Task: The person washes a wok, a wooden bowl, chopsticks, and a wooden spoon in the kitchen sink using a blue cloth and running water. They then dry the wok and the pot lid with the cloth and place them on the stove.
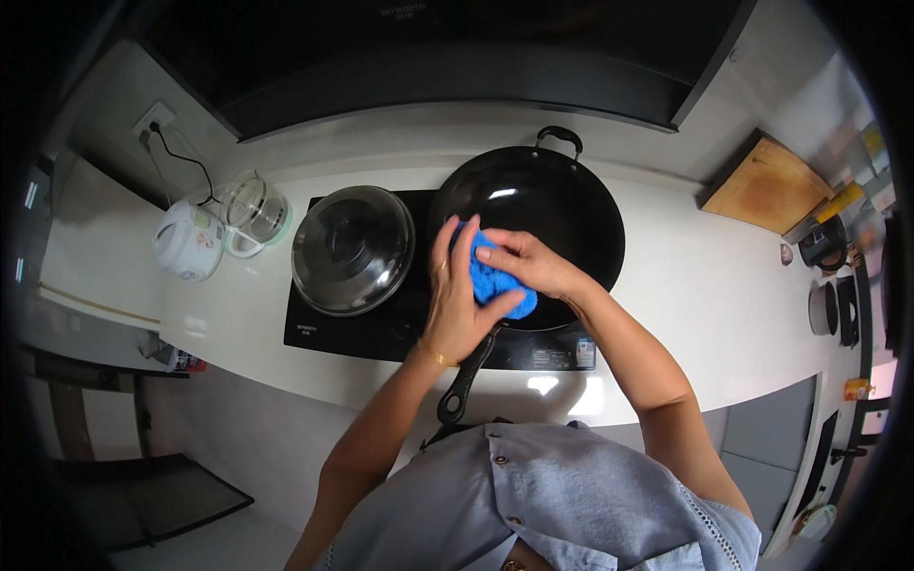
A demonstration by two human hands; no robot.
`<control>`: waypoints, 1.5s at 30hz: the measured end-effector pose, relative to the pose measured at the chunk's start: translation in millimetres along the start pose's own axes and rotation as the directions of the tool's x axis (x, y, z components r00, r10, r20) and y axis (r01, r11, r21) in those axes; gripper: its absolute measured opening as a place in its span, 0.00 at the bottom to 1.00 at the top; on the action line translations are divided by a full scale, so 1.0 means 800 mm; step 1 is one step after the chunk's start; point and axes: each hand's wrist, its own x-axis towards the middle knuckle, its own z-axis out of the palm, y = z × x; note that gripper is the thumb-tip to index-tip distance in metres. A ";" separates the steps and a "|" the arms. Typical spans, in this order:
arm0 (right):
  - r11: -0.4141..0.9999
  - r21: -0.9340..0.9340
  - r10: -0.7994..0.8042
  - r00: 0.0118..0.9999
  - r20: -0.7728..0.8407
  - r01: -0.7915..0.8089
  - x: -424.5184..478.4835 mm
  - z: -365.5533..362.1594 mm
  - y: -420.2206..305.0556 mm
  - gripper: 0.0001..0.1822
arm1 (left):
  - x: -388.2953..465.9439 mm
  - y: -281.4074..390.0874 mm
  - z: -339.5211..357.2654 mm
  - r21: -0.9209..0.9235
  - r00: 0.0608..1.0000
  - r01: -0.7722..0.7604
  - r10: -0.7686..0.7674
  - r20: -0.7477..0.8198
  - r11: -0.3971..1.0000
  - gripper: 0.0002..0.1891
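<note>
Both hands grip a bunched blue cloth [493, 282] above the near left part of a large black wok [564, 207]. My left hand [457, 300] presses on the cloth from the left, fingers pointing away from me. From the right, my right hand [528, 260] closes over its upper part. The wok sits on a black cooktop [400, 339]; its long handle [468, 378] points toward me and a loop handle [560, 134] stands at the far rim. My hands hide part of the wok's near left side.
On the cooktop's left side rests a domed glass lid [353, 250]. Farther left stand a white appliance [189, 239] and a glass kettle [257, 210], near a wall socket [153, 118] with cords. A wooden cutting board [767, 185] leans at the right. The dark range hood [457, 71] overhangs the back.
</note>
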 end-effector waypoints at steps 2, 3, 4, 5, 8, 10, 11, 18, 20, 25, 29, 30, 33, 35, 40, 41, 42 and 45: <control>0.996 -0.084 -0.015 1.000 -0.022 0.013 -0.016 -0.001 -0.005 0.18 | 0.027 -0.029 0.012 -0.226 0.991 0.065 -0.037 0.129 0.972 0.44; 0.997 -0.081 -0.013 1.000 -0.023 0.011 -0.025 -0.006 -0.009 0.18 | 0.037 -0.039 0.005 -0.328 0.965 0.115 -0.028 0.260 0.938 0.42; 0.997 -0.079 -0.008 1.000 -0.025 0.006 -0.037 -0.014 -0.014 0.18 | 0.040 -0.038 0.005 -0.444 0.945 0.190 -0.040 0.325 0.876 0.38; 0.997 -0.077 -0.003 1.000 -0.026 0.001 -0.045 -0.016 -0.020 0.18 | 0.045 -0.037 0.001 -0.385 0.938 0.144 -0.001 0.347 0.912 0.36; 0.975 -0.217 0.031 0.994 -0.107 -0.053 -0.065 -0.014 -0.050 0.12 | 0.053 -0.025 -0.020 -0.316 0.884 0.134 0.030 0.466 0.939 0.27; 0.933 -0.355 -0.012 0.985 -0.175 -0.052 -0.081 -0.036 -0.057 0.10 | 0.057 -0.027 -0.036 -0.377 0.827 0.315 -0.058 0.559 0.871 0.21; 0.918 -0.374 0.061 0.977 -0.202 -0.135 -0.091 -0.050 -0.059 0.09 | 0.059 -0.024 -0.050 -0.416 0.808 0.369 -0.066 0.586 0.831 0.20; 0.982 0.093 -0.100 0.865 -0.491 0.167 -0.104 -0.089 -0.091 0.19 | 0.048 -0.077 -0.078 -0.570 0.962 0.202 -0.051 0.270 0.797 0.12; 0.985 0.081 -0.099 0.876 -0.473 0.155 -0.090 -0.093 -0.091 0.21 | 0.025 -0.092 -0.075 -0.505 0.952 0.259 -0.131 0.276 0.823 0.09; 0.537 -0.822 0.079 0.981 -0.177 -0.192 -0.042 -0.138 -0.002 0.32 | -0.079 -0.080 -0.038 -0.166 0.907 0.343 -0.280 0.313 0.925 0.11; -0.011 -0.876 0.101 0.871 -0.481 -0.482 0.011 -0.127 0.053 0.45 | -0.138 -0.078 -0.009 -0.244 0.610 0.682 -0.351 0.710 0.690 0.18; 0.046 -0.849 0.079 0.849 -0.522 -0.527 0.028 -0.114 0.062 0.43 | -0.132 -0.064 -0.011 -0.262 0.524 0.786 -0.379 0.763 0.560 0.14; 0.002 -0.893 0.127 0.886 -0.447 -0.451 0.073 -0.093 0.111 0.39 | -0.126 -0.043 0.000 -0.249 0.401 0.889 -0.394 0.827 0.384 0.11; 0.109 -0.951 0.110 0.955 -0.277 -0.288 0.073 -0.066 0.129 0.34 | -0.125 -0.039 0.005 -0.201 0.380 0.897 -0.456 0.805 0.393 0.10; 0.646 -0.749 0.216 0.906 0.364 0.146 0.000 -0.054 0.091 0.28 | -0.139 -0.042 0.006 -0.400 0.478 0.878 -0.423 0.770 0.265 0.16; 0.644 -0.756 0.339 0.840 0.424 0.121 -0.017 -0.076 0.074 0.27 | -0.140 -0.042 0.009 -0.435 0.496 0.868 -0.404 0.769 0.239 0.16; 0.576 -0.816 0.477 0.793 0.379 0.044 -0.029 -0.104 0.063 0.24 | -0.140 -0.040 0.010 -0.426 0.491 0.871 -0.405 0.771 0.245 0.16; 0.274 -0.945 0.680 0.731 0.058 -0.180 -0.021 -0.192 0.049 0.16 | -0.133 -0.034 0.009 -0.377 0.472 0.878 -0.403 0.784 0.295 0.13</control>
